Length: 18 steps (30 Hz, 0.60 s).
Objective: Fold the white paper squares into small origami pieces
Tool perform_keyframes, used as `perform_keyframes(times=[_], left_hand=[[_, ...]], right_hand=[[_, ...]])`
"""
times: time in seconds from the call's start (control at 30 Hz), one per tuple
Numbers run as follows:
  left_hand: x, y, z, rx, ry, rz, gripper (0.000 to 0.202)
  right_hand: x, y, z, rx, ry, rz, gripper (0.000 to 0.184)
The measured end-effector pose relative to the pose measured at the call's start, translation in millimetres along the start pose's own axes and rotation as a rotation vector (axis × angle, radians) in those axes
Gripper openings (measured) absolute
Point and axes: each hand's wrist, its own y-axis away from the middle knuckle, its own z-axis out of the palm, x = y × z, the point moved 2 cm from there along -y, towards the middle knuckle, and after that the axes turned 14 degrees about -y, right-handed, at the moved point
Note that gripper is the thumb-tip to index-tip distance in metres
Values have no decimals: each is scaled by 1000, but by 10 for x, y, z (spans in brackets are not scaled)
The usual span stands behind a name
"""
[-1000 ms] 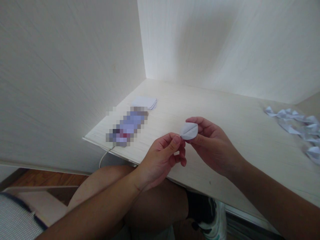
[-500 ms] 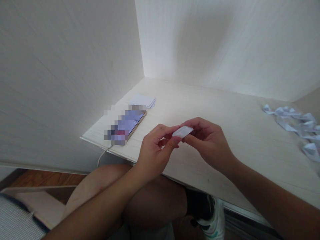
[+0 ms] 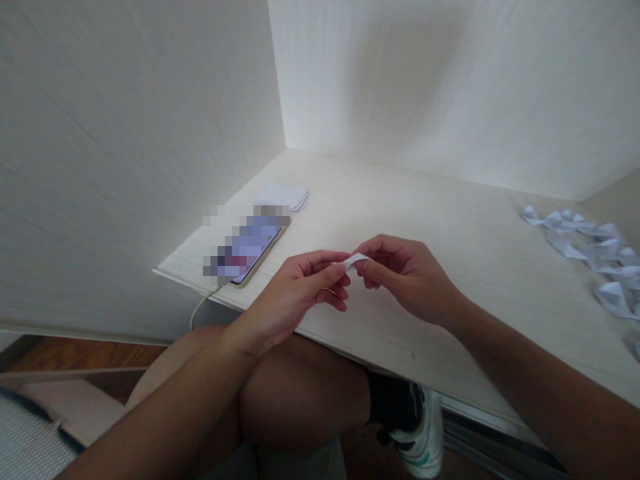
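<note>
White paper (image 3: 356, 259), pinched by left hand (image 3: 299, 288) and right hand (image 3: 411, 275), runs lengthwise from one to the other, slightly arched.

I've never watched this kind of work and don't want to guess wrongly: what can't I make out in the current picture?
All in the head view:
- Both ends of the white strip: covered by the fingertips of the left hand and right hand.
- Most of the phone screen: masked by pixel blocks.
- The cable's far end: hidden behind the leg.
- Some folded pieces: cut off by the right edge.
</note>
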Motion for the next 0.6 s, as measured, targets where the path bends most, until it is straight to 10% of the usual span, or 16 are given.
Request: perform_keyframes(times=[0.27, 0.6], left_hand=[[-6, -16, 53, 199, -345, 140, 30], [53, -27, -86, 106, -344, -4, 21]], right_hand=[[92, -8, -11, 56, -38, 75, 30], [17, 8, -86, -208, 393, -313, 14]])
